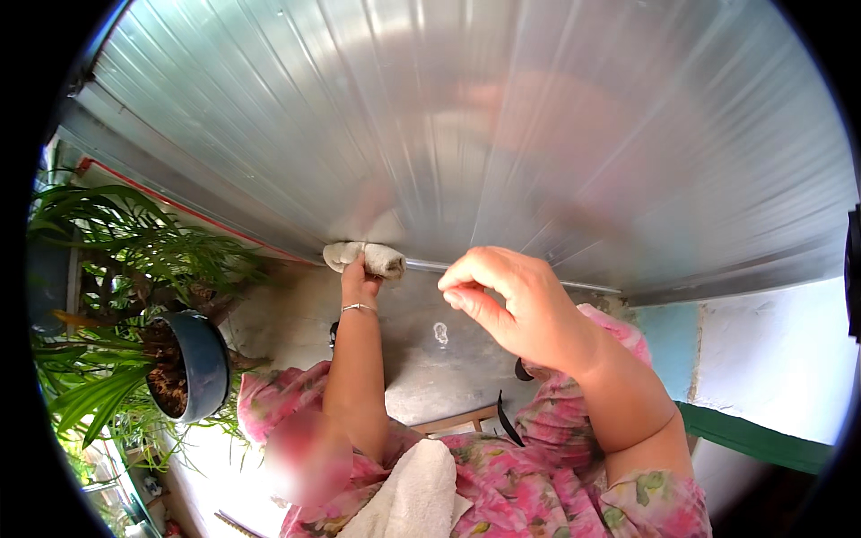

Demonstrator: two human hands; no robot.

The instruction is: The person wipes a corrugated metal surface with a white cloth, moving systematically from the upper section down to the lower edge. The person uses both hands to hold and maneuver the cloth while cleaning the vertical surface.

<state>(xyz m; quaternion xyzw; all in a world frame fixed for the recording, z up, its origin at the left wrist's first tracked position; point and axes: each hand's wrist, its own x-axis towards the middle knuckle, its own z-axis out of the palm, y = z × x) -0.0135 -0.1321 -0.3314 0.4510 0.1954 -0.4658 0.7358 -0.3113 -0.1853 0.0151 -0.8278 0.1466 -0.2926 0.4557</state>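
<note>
My left hand (360, 284) reaches forward and is closed on a folded, off-white cloth (384, 261). The cloth presses against the lower edge of a tall, shiny ribbed metal panel (430, 134). Raised nearer to me, my right hand (516, 309) has loosely bent fingers, with a gap between thumb and forefinger and nothing seen in it. It hangs in front of the panel, apart from it. A white towel (417, 489) lies over my pink flowered clothing.
On the left stand leafy green plants (134, 233) and a blue-grey pot (202, 368) with brown soil. Grey floor (439, 377) shows beneath my hands. At the right are a white and pale blue wall (762, 350) and a green band (753, 435).
</note>
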